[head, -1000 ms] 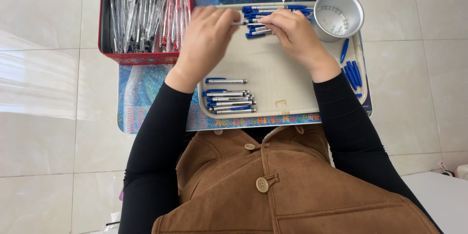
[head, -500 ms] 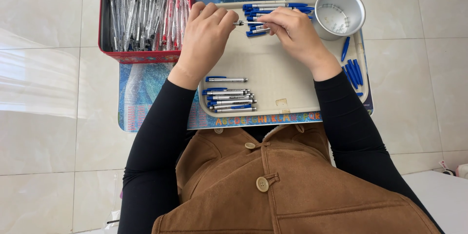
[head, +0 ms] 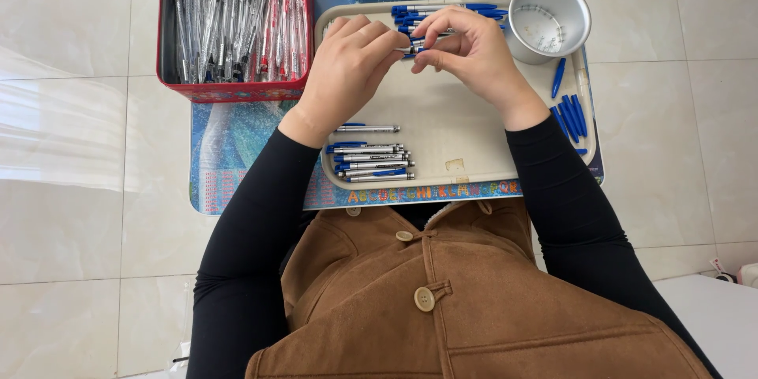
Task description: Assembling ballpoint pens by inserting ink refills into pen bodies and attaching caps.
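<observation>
Head view: left hand [head: 347, 71] and right hand [head: 474, 51] meet over a beige tray [head: 450, 122], fingers pinched shut on one pen [head: 416, 41] | finished pens [head: 369, 159] stacked at tray's near-left corner | red tin [head: 233, 91] beside tray

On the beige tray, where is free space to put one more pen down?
The tray is bare in its middle, between the hands above and the row of finished pens at the near left corner. Crowded: the far edge with blue pen parts, the metal cup, and the right edge with blue caps.
</observation>
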